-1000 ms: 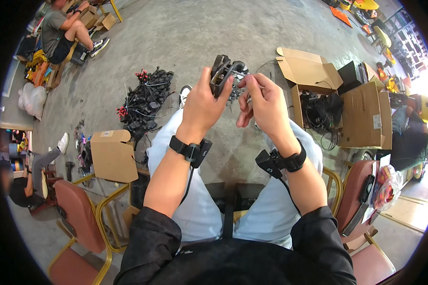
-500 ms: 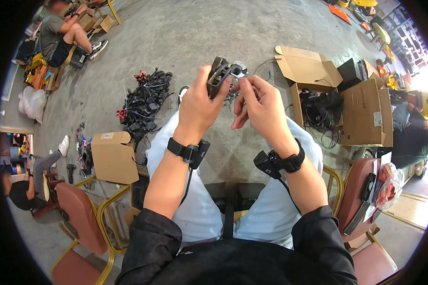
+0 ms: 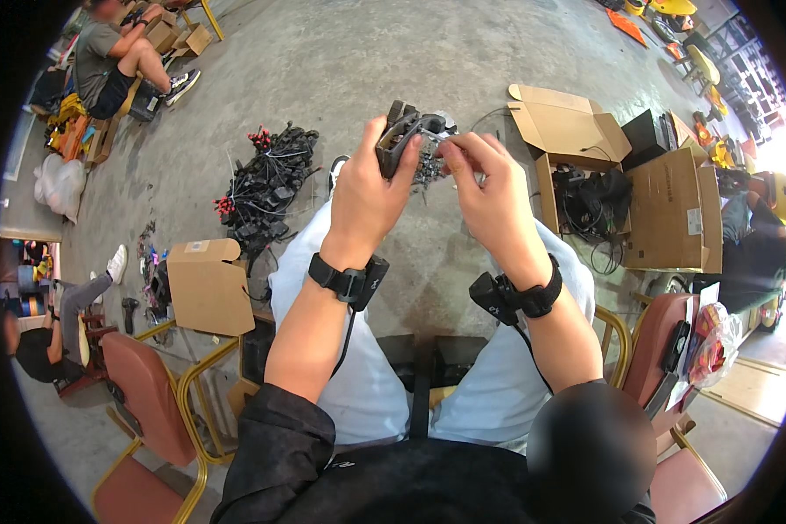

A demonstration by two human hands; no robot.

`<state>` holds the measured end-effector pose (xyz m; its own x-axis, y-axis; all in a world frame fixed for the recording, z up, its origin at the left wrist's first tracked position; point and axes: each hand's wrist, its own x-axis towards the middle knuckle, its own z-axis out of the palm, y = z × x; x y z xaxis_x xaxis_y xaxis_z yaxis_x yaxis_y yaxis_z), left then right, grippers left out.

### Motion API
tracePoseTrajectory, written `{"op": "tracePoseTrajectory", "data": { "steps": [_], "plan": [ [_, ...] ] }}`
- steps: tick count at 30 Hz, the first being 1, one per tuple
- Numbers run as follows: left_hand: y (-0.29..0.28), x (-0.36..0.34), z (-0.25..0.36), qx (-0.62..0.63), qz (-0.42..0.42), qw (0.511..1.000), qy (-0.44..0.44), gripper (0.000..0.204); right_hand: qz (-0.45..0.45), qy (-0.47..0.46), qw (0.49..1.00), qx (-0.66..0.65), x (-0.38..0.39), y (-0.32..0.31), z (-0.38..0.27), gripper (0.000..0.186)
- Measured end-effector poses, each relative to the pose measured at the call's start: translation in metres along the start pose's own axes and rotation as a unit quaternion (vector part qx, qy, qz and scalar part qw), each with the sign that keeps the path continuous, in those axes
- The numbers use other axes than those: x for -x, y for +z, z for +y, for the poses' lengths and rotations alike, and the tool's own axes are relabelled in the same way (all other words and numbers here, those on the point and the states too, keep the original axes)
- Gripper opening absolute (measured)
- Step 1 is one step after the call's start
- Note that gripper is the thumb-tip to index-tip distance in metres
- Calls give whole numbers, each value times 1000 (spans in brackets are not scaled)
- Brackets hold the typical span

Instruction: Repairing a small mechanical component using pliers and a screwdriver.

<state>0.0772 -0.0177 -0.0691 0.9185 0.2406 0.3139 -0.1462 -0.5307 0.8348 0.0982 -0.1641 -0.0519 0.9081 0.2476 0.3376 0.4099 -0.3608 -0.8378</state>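
Observation:
My left hand point(image 3: 365, 196) is closed around a dark, bulky mechanical piece point(image 3: 400, 131), held up in front of me above my knees. Just to its right my right hand point(image 3: 489, 196) pinches a thin grey piece point(image 3: 433, 134) against the device, thumb and index at its end. Exactly what that piece is, I cannot tell. Small metallic bits point(image 3: 428, 170) show on the floor behind my hands. Both wrists wear black strapped modules with leads.
Bundled black cables with red tips point(image 3: 266, 188) lie left. Cardboard boxes point(image 3: 672, 214) with cables stand right; another cardboard piece point(image 3: 210, 288) is left. Padded chairs point(image 3: 144, 393) flank me. Two seated people point(image 3: 105, 61) point(image 3: 44, 341) are at the left; orange and yellow items point(image 3: 624, 28) lie far right.
My right hand's lower fingers, which hung down loosely, have lifted and curled in, and its fingertips sit closer to the device. My left hand keeps its grip, the piece shifting slightly.

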Motion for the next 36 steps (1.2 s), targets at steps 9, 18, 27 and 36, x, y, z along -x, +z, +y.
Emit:
{"op": "tracePoseTrajectory", "data": {
  "steps": [9,18,27,36],
  "plan": [
    [-4,-1,1,65,0,996,-58,32,-35,101,981,-160,-1,-3,0,18],
    [-3,2,-1,30,1,1000,-6,36,-118,178,933,-289,-3,-8,-12,28],
    [0,2,-1,36,6,999,-1,37,-127,229,901,-347,-2,-7,-14,33],
    [1,2,-1,36,2,999,-10,37,-123,226,902,-348,-3,-10,-12,33]
  ]
}}
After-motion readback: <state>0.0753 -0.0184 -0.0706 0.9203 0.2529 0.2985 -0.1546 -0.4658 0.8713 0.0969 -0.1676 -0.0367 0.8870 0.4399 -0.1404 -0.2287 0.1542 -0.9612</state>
